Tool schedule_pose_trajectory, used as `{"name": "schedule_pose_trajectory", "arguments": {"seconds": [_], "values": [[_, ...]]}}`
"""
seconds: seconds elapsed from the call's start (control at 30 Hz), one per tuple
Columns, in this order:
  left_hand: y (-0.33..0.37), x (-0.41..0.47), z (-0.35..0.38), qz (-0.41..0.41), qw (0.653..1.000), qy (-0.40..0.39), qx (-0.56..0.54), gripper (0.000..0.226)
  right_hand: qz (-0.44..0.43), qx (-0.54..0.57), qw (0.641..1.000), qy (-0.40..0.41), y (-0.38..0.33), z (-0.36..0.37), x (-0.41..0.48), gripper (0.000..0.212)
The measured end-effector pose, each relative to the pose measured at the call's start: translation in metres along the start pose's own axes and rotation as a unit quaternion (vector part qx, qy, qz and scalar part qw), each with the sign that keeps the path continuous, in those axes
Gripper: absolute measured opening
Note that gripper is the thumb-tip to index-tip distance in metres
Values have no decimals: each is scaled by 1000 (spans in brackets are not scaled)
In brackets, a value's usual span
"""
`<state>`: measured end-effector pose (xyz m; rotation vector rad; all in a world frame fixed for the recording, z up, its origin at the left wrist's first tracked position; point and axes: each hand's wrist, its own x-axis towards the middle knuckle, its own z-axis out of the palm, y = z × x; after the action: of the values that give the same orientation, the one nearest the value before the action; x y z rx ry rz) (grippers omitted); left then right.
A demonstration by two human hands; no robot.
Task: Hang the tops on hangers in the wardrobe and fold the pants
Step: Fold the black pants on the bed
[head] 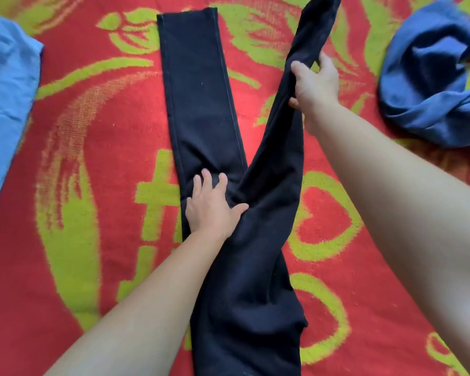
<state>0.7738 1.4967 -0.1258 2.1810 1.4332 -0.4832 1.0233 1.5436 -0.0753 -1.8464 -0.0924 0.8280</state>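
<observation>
Dark navy pants [201, 90] lie lengthwise on a red and green blanket [92, 147], waist toward me, legs spread in a V. The left leg lies flat, its hem at the far end. My left hand [210, 204] presses flat on the pants where the two legs part, fingers spread. My right hand [314, 82] grips the right leg partway along, thumb on one side and fingers on the other. That leg is lifted off the blanket and its end runs out of the top of the frame.
A crumpled blue garment [432, 85] lies on the blanket at the far right. A lighter blue cloth [6, 104] lies along the left edge.
</observation>
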Motion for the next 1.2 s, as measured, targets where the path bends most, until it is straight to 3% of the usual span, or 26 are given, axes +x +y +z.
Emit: {"name": "schedule_pose_trajectory", "arguments": {"seconds": [0.1, 0.17, 0.27, 0.3, 0.37, 0.43, 0.5, 0.6, 0.67, 0.8, 0.9, 0.97, 1.07, 1.17, 1.2], "values": [[-2, -11, -8, 26, 987, 84, -133, 35, 39, 22, 999, 6, -12, 14, -3, 20], [-7, -11, -16, 42, 962, 153, -223, 18, -12, 0, 999, 32, -22, 29, -1, 12], [-23, 0, -36, 28, 896, 212, -388, 1, -191, -83, 974, 86, -44, 67, -1, 38], [-29, 4, -40, 16, 886, 216, -410, 5, -246, -101, 961, 80, -51, 85, -4, 44], [-47, 15, -38, -18, 888, 197, -416, 6, -293, -152, 944, -22, -56, 124, -8, 47], [-66, 26, -31, -50, 898, 153, -409, 4, -223, -256, 920, -197, -50, 156, -10, 49], [-78, 39, -24, -49, 904, 127, -406, 5, -179, -338, 890, -250, -31, 168, -5, 42], [-85, 53, -19, -32, 907, 108, -406, 8, -235, -277, 925, -107, -3, 154, 4, 27], [-91, 53, -15, -31, 908, 87, -408, 9, -229, -249, 938, -78, 19, 135, 3, 25], [-99, 54, -23, -87, 871, 26, -483, 16, -278, -430, 846, -150, 38, 107, 0, 53], [-93, 56, -37, -107, 840, 4, -532, 16, -227, -447, 847, -175, 24, 112, 7, 63], [-92, 55, -41, -101, 839, 0, -534, 15, -182, -468, 847, -173, 13, 118, 16, 61], [-95, 56, -41, -89, 833, -3, -546, 16, -163, -476, 856, -119, 9, 121, 18, 64], [-100, 53, -36, -62, 826, -26, -559, 10, -277, -495, 824, 5, 13, 130, 2, 55], [-101, 52, -34, -54, 834, -30, -548, 12, -313, -482, 818, 11, 11, 136, -1, 49]]}}
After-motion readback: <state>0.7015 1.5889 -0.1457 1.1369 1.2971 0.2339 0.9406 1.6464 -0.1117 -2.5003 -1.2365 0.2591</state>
